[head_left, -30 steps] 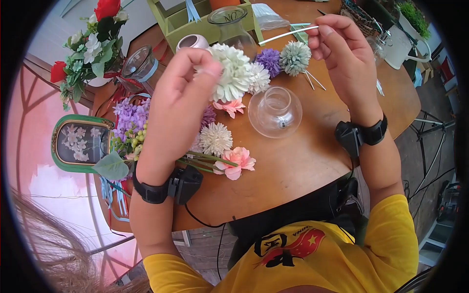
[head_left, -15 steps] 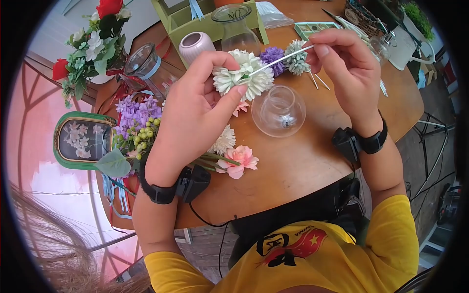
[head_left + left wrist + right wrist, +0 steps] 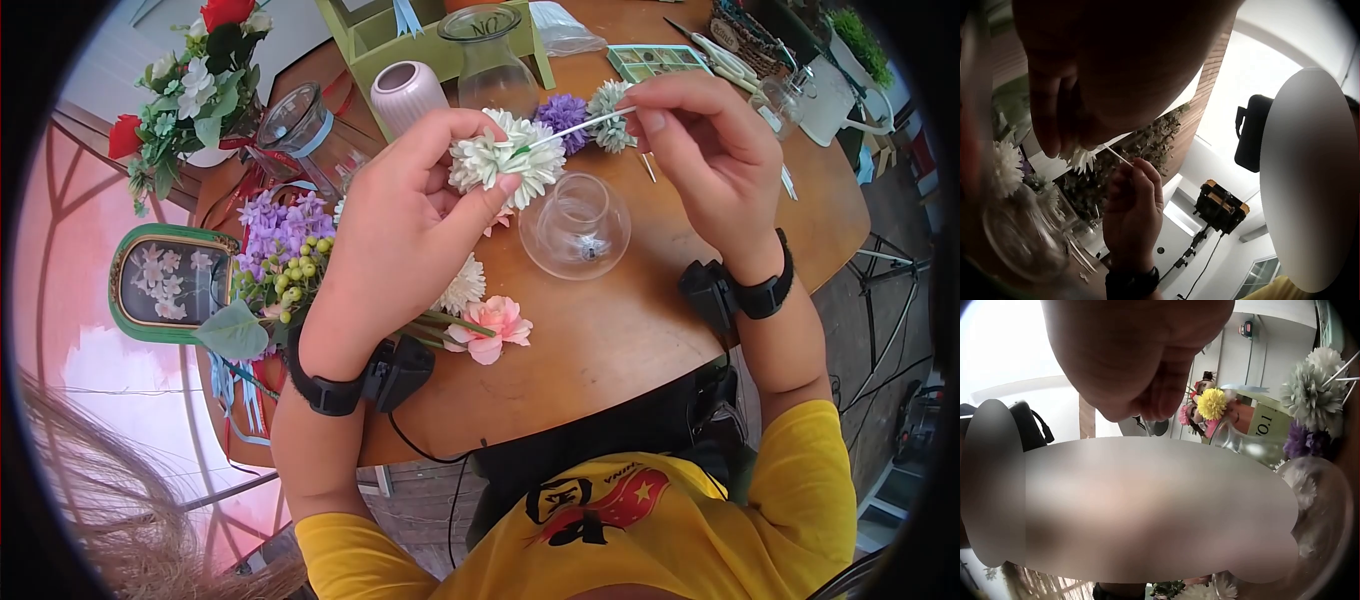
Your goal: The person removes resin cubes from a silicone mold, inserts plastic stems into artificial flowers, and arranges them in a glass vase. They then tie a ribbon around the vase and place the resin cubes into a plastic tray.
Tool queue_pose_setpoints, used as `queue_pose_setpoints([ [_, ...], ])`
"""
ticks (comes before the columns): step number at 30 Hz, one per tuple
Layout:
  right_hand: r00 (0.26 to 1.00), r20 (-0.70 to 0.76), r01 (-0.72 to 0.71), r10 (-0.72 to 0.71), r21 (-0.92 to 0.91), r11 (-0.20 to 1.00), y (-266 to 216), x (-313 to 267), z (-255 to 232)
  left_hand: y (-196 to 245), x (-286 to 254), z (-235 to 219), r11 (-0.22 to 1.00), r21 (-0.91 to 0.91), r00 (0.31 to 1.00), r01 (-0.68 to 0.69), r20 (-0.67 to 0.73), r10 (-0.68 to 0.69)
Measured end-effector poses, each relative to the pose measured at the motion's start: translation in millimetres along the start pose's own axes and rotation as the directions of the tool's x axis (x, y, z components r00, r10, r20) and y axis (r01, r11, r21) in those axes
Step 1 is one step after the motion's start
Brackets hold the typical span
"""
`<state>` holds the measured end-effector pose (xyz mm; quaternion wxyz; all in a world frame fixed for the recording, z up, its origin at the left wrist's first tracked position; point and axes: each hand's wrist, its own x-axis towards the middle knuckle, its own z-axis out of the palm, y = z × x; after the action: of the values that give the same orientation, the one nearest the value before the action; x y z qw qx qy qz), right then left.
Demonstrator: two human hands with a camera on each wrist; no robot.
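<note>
A white artificial flower head (image 3: 530, 165) is held by my left hand (image 3: 385, 215), thumb and fingers pinching its petals. Its green base faces right. In my right hand (image 3: 710, 165), thumb and forefinger pinch the end of a thin white stick (image 3: 585, 126), whose other end meets that green base. The left wrist view shows the stick (image 3: 1118, 154) running from the right hand (image 3: 1134, 212) up to the white petals (image 3: 1080, 160). Below the hands stands a round clear glass vase (image 3: 575, 240). In the right wrist view, much of the middle is blurred out.
Purple (image 3: 565, 122) and grey-green flower heads (image 3: 610, 115) lie behind the glass vase. A pink flower (image 3: 490, 330) and purple blossoms (image 3: 285, 225) are at left. Farther back are a lilac vase (image 3: 408, 95), a green wooden box (image 3: 420, 62), a compartment case (image 3: 655, 62) and pliers (image 3: 725, 60).
The left hand turned the white flower so its green base shows. The right hand brought the stick down to that base, and a shorter length of it now shows between hand and flower.
</note>
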<state>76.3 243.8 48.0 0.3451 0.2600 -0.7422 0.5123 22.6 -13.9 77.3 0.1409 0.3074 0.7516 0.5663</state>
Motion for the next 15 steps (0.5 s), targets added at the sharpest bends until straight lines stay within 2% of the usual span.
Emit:
queue_pose_setpoints([
  [6, 0.999, 0.024, 0.020, -0.021, 0.051, 0.998, 2, 0, 2, 0, -1, -2, 1.000, 0.005, 1.000, -0.011, 0.002, 0.011],
  [9, 0.999, 0.035, -0.003, 0.001, 0.051, 0.999, 1, -1, 1, -9, 1, -4, 0.988, 0.086, 0.991, -0.127, -0.028, 0.130],
  [12, 0.998, 0.045, -0.041, 0.039, 0.054, 0.998, 0, -1, 1, -13, 1, -2, 0.969, 0.164, 0.974, -0.183, -0.108, 0.202],
  [15, 0.998, 0.054, -0.036, 0.034, 0.044, 0.998, -1, -2, 2, -13, 2, -3, 0.961, 0.202, 0.969, -0.189, -0.119, 0.215],
])
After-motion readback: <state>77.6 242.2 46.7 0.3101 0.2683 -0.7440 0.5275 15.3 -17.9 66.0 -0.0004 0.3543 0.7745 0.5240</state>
